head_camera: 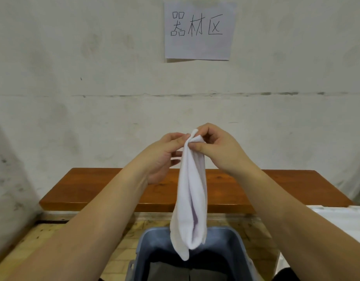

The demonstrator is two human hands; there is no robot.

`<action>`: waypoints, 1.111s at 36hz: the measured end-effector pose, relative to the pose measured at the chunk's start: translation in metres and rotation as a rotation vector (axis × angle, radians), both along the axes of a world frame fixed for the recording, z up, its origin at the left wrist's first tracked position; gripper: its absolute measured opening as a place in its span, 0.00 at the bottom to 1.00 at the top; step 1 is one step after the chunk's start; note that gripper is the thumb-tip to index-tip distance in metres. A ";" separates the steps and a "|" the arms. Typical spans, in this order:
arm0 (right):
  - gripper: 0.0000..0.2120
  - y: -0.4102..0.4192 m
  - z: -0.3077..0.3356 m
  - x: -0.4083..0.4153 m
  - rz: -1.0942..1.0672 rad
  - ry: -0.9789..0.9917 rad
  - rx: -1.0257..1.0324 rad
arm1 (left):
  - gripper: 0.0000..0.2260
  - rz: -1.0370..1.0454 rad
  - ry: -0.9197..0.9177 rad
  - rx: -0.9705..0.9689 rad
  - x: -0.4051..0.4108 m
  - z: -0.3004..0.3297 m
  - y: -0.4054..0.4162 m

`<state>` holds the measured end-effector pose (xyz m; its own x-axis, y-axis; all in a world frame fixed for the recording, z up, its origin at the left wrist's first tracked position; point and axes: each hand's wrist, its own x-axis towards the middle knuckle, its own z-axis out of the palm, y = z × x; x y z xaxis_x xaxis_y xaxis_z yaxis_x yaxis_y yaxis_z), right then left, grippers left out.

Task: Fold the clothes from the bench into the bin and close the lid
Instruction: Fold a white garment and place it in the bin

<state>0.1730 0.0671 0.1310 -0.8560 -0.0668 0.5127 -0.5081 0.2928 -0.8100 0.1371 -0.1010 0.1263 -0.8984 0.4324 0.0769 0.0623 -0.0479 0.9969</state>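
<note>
Both hands' fingers (197, 148) pinch the top of the white cloth (192, 191). It hangs straight down below them, over the open bin (233, 240).

Both forearms reach forward, the left hand (165, 153) and right hand (219, 149) raised together, fingertips pinching.

Wooden bench (90, 189) against the wall, tiled floor (43, 240), blue bin (152, 240) seemingly standing on it

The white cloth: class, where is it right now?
In the head view, centre, the white cloth hangs from both hands, left hand and right hand, above the open blue bin.
</note>
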 end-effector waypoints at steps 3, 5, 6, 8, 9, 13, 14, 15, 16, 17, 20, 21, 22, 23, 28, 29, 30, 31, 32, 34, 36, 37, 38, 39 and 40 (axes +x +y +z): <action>0.06 0.002 -0.004 -0.004 -0.078 -0.001 0.018 | 0.25 0.130 0.069 -0.061 0.002 -0.011 -0.005; 0.09 0.005 -0.005 -0.006 -0.121 0.004 0.007 | 0.25 0.165 0.009 -0.042 0.004 -0.012 -0.005; 0.10 0.007 -0.005 -0.007 -0.145 0.006 0.004 | 0.24 0.181 -0.024 -0.074 0.007 -0.013 -0.005; 0.10 0.011 -0.004 -0.009 -0.181 0.004 -0.001 | 0.26 0.217 -0.018 -0.283 0.005 -0.014 -0.004; 0.09 0.013 -0.004 -0.010 -0.193 -0.001 -0.007 | 0.28 0.198 0.038 -0.446 0.007 -0.016 -0.007; 0.10 0.023 -0.004 -0.010 -0.232 0.000 0.011 | 0.26 -0.006 0.253 -0.882 0.029 -0.031 -0.028; 0.09 0.026 -0.005 -0.009 -0.238 -0.002 0.021 | 0.19 0.037 0.302 -0.957 0.030 -0.037 -0.035; 0.09 0.030 -0.006 -0.009 -0.245 -0.006 0.028 | 0.10 0.085 0.350 -1.006 0.022 -0.038 -0.037; 0.09 0.034 -0.007 -0.008 -0.259 -0.014 0.034 | 0.04 0.126 0.372 -1.016 0.019 -0.040 -0.042; 0.10 0.038 -0.009 -0.007 -0.272 -0.025 0.038 | 0.01 0.157 0.358 -1.010 0.016 -0.037 -0.046; 0.10 0.053 -0.012 -0.005 -0.302 -0.050 0.054 | 0.04 0.234 0.355 -0.905 0.008 -0.032 -0.054; 0.09 0.058 -0.014 -0.004 -0.306 -0.059 0.067 | 0.05 0.267 0.360 -0.857 0.006 -0.031 -0.055; 0.09 0.062 -0.016 -0.004 -0.308 -0.074 0.082 | 0.06 0.302 0.361 -0.800 0.002 -0.029 -0.056; 0.09 0.067 -0.017 -0.003 -0.313 -0.092 0.097 | 0.06 0.332 0.351 -0.742 -0.002 -0.028 -0.056; 0.15 0.088 -0.025 0.000 -0.275 -0.206 0.181 | 0.07 0.370 0.266 -0.410 -0.019 -0.029 -0.053; 0.19 0.092 -0.026 -0.001 -0.272 -0.249 0.212 | 0.07 0.374 0.245 -0.367 -0.023 -0.029 -0.053; 0.22 0.095 -0.027 -0.001 -0.272 -0.297 0.253 | 0.06 0.376 0.234 -0.340 -0.027 -0.029 -0.053; 0.21 0.097 -0.029 -0.003 -0.276 -0.347 0.297 | 0.05 0.372 0.223 -0.326 -0.030 -0.029 -0.053; 0.17 0.100 -0.031 -0.005 -0.276 -0.393 0.340 | 0.04 0.362 0.211 -0.319 -0.034 -0.030 -0.052; 0.07 0.100 -0.033 -0.009 -0.285 -0.449 0.431 | 0.02 0.329 0.198 -0.331 -0.039 -0.032 -0.049; 0.10 0.101 -0.034 -0.011 -0.283 -0.466 0.488 | 0.02 0.281 0.202 -0.352 -0.042 -0.030 -0.047; 0.11 0.101 -0.033 -0.011 -0.286 -0.443 0.482 | 0.02 0.263 0.209 -0.348 -0.043 -0.028 -0.048; 0.11 0.101 -0.031 -0.010 -0.288 -0.401 0.443 | 0.03 0.253 0.218 -0.332 -0.045 -0.025 -0.049; 0.11 0.102 -0.031 -0.010 -0.288 -0.347 0.367 | 0.03 0.251 0.221 -0.304 -0.046 -0.022 -0.051; 0.10 0.103 -0.032 -0.011 -0.276 -0.303 0.264 | 0.03 0.248 0.210 -0.271 -0.048 -0.021 -0.053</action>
